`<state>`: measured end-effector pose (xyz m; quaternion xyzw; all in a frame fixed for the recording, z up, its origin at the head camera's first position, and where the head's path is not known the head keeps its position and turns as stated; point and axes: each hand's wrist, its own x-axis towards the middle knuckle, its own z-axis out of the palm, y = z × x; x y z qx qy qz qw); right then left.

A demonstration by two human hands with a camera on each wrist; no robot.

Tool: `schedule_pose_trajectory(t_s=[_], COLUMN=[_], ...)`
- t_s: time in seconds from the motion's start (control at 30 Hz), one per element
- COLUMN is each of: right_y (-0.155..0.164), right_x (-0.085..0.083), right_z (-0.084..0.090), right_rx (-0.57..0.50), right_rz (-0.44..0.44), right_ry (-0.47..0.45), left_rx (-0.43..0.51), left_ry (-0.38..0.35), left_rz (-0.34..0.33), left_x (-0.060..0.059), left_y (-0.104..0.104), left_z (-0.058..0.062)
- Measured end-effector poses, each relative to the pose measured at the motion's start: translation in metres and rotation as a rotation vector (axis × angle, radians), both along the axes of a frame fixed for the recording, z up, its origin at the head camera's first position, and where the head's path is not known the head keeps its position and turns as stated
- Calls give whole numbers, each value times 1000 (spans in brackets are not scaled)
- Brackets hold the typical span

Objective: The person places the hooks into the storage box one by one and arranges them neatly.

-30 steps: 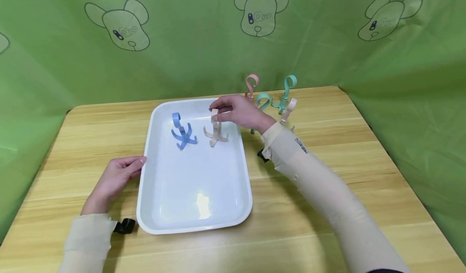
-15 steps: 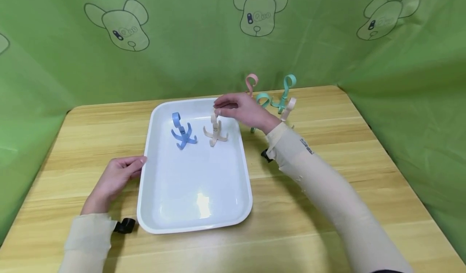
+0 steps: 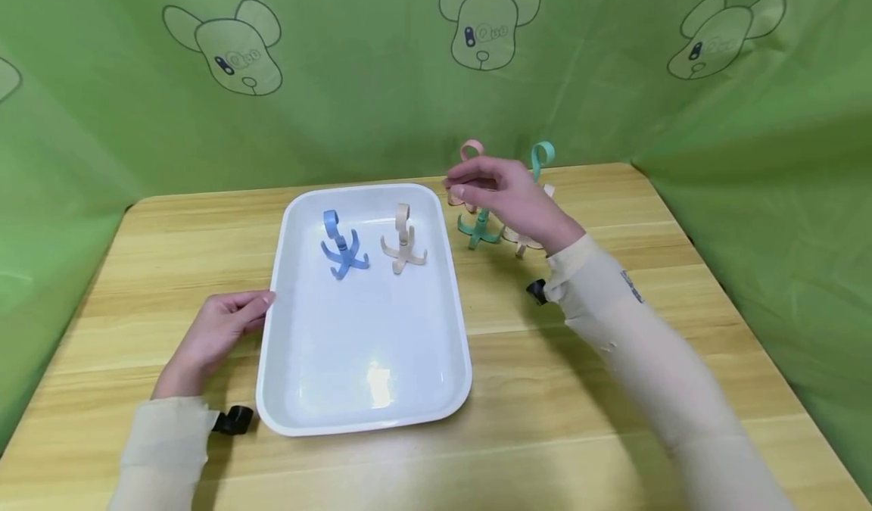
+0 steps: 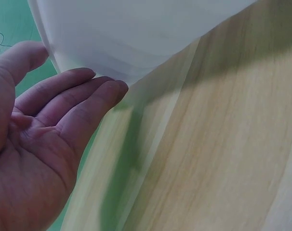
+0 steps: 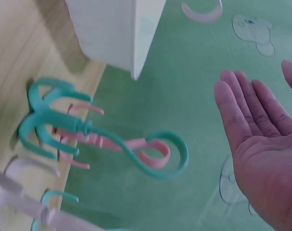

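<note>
My left hand [image 3: 214, 337] holds the left rim of a white tray [image 3: 361, 426], thumb on the edge and fingers against the outer wall [image 4: 117, 53]. In the tray stand a blue multi-prong hanging hook [image 3: 344, 253] and a beige hanging hook [image 3: 403, 250], loops up. My right hand [image 3: 518, 197] is in the air beyond the tray's right rim, empty, with fairly straight fingers [image 5: 237, 110]. Under and behind it are a green hook [image 3: 479, 232], a pink hook [image 3: 471, 148], another green hook [image 3: 543, 151] and a pale pink hook [image 3: 523, 244], all partly hidden.
A wooden table [image 3: 579, 390] bears everything. Green curtain [image 3: 368, 102] with printed bear heads hangs behind and along both sides. Black wrist-worn cameras [image 3: 235, 420] stick out near the tray's lower left corner and below the right wrist.
My right hand has let go of the beige hook, which stays standing in the tray, and has moved right over the hooks outside. The left hand keeps its place.
</note>
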<state>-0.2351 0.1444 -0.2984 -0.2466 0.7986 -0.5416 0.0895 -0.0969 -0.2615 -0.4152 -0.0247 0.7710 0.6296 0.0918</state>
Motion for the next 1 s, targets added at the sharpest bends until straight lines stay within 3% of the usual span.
schedule_pose_trajectory(t_s=[0.27,0.53,1.0], right_y=[17,44,74], right_x=[6,9,8], right_z=[3,6,-1], right_rx=[-41,16,-82], right_rz=[-54,-154,-261], right_ry=[19,68,129], left_rx=[-24,-10,-12], left_ry=[-16,-19,5], left_rz=[-10,-12,-16], left_x=[1,0,1], left_y=[-2,-1,-1], left_z=[3,0,0])
